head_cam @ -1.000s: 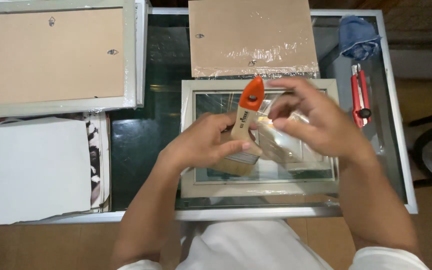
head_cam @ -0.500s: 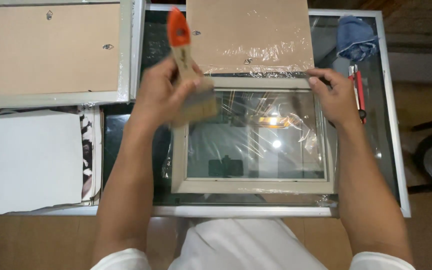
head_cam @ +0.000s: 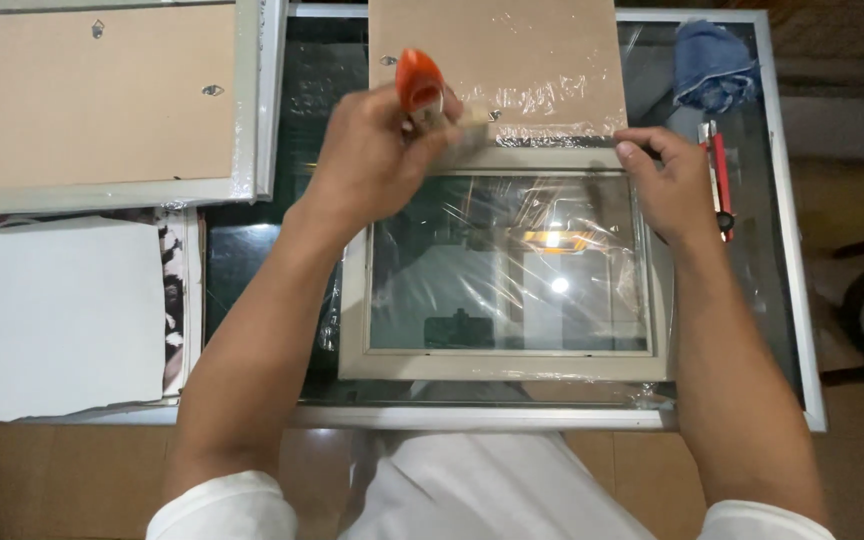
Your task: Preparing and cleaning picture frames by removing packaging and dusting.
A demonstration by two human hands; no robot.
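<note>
A pale picture frame [head_cam: 352,330] with a glass pane lies on the glass table, with clear plastic film over it. My left hand [head_cam: 372,160] grips a brush with an orange handle [head_cam: 418,82] above the frame's top left corner; the bristle end is blurred. My right hand [head_cam: 667,185] presses on the frame's top right corner, fingers flat and holding nothing. A brown backing board [head_cam: 497,50] wrapped in film lies just beyond the frame's top edge.
A second frame [head_cam: 102,100], back side up, lies at the far left, above a white sheet [head_cam: 52,315]. A blue cloth [head_cam: 712,65] and a red utility knife [head_cam: 720,180] sit by the table's right edge [head_cam: 792,280].
My left hand with the brush has shifted right along the frame's top edge. My right hand stays on the top right corner. One second ago both hands were over the frame's middle.
</note>
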